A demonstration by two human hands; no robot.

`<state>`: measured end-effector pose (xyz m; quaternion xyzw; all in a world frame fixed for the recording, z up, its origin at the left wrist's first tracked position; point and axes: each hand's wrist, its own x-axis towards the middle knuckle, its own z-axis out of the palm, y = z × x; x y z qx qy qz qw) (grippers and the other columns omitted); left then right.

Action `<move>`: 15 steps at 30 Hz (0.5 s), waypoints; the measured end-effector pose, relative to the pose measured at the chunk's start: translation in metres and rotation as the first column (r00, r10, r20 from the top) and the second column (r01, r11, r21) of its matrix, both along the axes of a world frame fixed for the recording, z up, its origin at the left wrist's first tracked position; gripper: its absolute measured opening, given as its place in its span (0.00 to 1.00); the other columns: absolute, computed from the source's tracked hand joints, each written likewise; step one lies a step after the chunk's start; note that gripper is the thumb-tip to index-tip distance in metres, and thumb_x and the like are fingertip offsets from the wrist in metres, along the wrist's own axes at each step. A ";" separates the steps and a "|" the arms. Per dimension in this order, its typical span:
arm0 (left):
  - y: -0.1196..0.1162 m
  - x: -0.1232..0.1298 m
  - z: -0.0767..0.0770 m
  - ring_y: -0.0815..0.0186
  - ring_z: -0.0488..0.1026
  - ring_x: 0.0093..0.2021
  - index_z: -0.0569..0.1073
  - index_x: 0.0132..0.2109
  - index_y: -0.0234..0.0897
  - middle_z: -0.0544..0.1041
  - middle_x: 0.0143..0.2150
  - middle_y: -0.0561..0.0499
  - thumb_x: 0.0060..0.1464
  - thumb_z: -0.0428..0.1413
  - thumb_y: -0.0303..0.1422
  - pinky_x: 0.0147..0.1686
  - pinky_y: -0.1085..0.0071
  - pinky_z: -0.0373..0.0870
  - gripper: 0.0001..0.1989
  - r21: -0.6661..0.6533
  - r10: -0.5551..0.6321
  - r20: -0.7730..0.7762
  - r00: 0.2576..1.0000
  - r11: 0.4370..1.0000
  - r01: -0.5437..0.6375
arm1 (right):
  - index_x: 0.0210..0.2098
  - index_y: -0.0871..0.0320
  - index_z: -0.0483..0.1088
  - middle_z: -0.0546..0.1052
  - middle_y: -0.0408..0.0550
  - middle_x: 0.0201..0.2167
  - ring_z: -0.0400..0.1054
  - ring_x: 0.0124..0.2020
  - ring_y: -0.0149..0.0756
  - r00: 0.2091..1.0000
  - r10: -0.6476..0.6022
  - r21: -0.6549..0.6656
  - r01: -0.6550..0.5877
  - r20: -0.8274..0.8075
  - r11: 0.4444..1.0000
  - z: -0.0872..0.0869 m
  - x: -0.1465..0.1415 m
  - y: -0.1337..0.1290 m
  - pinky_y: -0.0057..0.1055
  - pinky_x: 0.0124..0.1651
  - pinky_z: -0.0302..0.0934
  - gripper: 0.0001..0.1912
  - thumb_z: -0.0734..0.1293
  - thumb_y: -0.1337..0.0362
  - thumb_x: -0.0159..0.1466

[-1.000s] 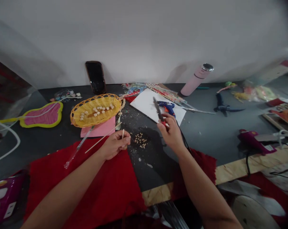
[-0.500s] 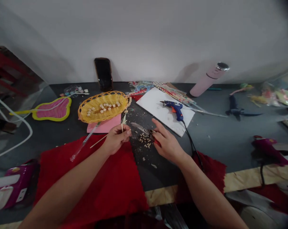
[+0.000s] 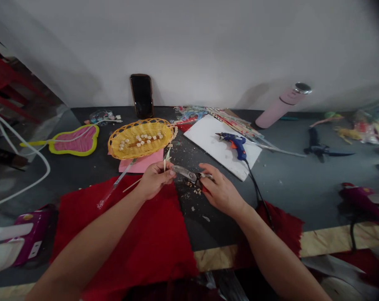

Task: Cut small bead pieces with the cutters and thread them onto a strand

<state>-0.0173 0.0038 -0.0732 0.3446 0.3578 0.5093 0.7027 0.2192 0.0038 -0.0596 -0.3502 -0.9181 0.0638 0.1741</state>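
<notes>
My left hand (image 3: 154,180) is closed on a thin pale stick (image 3: 132,185), whose one end sticks out to the lower left. In my right hand (image 3: 220,188) are pruning shears (image 3: 186,173), their metal blades pointing left and their tips at the fingertips of my left hand. Whatever lies between the blade tips is too small to make out. Small pale cut pieces (image 3: 197,191) lie on the dark table below the shears. Beyond my left hand stands a yellow wicker basket (image 3: 139,152) holding several small whitish pieces.
A blue glue gun (image 3: 235,144) rests on a white board (image 3: 204,134). Red cloth (image 3: 129,238) lies under my left forearm. Farther back are a phone (image 3: 142,96) and a pink bottle (image 3: 275,109). A black cord runs beside my right forearm.
The shears have moved left and up, and their blades now meet the fingertips of my left hand. My right fingers have closed further round the handles. The view has shifted slightly.
</notes>
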 end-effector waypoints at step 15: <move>0.000 0.000 -0.003 0.77 0.57 0.19 0.70 0.31 0.32 0.67 0.21 0.56 0.43 0.64 0.33 0.21 0.77 0.53 0.12 -0.002 0.018 -0.069 0.997 1.000 -0.018 | 0.50 0.60 0.61 0.67 0.58 0.52 0.64 0.51 0.45 0.997 0.028 -0.067 -0.032 -0.065 0.997 0.001 0.003 0.002 0.45 0.49 0.64 0.19 0.61 0.73 0.59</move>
